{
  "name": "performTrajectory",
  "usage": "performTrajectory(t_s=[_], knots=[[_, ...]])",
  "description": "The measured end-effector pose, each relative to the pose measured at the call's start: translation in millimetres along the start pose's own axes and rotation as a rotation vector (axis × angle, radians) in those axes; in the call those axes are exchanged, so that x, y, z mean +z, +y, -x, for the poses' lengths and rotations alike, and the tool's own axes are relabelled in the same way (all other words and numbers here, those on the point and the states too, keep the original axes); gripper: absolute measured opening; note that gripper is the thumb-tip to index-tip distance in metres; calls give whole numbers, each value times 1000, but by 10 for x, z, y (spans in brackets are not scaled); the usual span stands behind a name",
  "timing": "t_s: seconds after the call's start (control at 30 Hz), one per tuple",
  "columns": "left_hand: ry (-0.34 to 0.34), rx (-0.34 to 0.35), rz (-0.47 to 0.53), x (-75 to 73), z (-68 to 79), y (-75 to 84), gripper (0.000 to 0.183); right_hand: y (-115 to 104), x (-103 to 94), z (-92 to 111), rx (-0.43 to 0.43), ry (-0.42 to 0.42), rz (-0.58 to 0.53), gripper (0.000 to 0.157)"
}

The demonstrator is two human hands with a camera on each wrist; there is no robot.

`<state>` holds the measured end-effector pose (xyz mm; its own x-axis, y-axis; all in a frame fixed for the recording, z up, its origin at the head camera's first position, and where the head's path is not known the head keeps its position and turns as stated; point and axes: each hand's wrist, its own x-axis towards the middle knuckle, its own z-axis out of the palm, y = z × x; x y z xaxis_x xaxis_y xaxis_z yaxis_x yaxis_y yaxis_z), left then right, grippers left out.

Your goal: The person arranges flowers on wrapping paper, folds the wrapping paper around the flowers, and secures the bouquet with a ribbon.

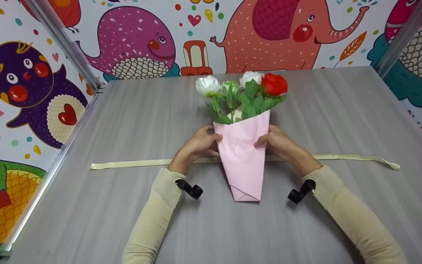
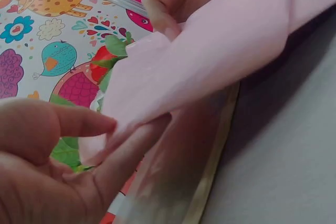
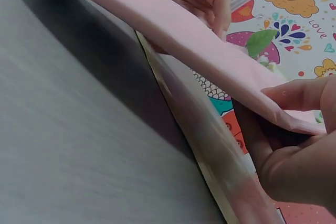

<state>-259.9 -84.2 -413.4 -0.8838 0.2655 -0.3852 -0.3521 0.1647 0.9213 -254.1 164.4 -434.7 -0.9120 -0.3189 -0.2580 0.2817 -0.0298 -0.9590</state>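
A bouquet wrapped in pink paper (image 1: 244,154) is held between both hands, above the table in the wrist views. White flowers (image 1: 208,85), a pale green one (image 1: 230,87) and a red rose (image 1: 274,84) rise from its top among green leaves (image 1: 249,106). My left hand (image 1: 202,143) grips the wrap's left edge, thumb in front and fingers behind. On the opposite edge my right hand (image 1: 278,143) pinches the paper the same way, its thumb (image 3: 294,94) on the front. A cream ribbon (image 1: 130,164) lies across the table beneath the bouquet, its middle hidden by wrap and hands.
The grey wood-grain table (image 1: 123,212) meets walls printed with cartoon animals, such as an elephant (image 1: 269,40). Metal posts (image 1: 68,47) stand at the corners. Black wrist mounts (image 1: 191,189) stick out from both sleeves.
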Motion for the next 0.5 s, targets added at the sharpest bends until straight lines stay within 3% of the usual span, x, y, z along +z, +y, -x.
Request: performTrajectory(t_s=[0.27, 0.5], knots=[[-2, -33, 10, -79, -71, -50, 45, 48, 18, -27, 61, -22, -6, 38], [33, -64, -8, -111, -123, -103, 42, 33, 48, -16, 91, -10, 108, 40]])
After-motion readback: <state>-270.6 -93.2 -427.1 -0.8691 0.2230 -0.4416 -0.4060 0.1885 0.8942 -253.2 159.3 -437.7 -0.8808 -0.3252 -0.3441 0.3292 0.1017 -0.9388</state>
